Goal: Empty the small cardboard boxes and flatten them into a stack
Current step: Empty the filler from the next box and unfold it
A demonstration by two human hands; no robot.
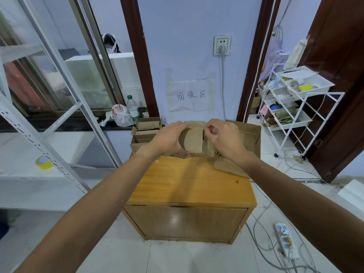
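L hand (pixel 169 137) wraps the small box (pixel 194 139), R hand (pixel 224 137) pinches its top flap; box is between your hands, just over the tabletop (pixel 189 180). Thin card imo: light, creases easy, tears at seams. Hold side walls, pull flaps near the fold

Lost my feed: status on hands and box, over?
Left hand grips small brown cardboard box, right hand pinches its edge. Above yellow wooden cabinet. Unflattened boxes piled left; nothing blocking.
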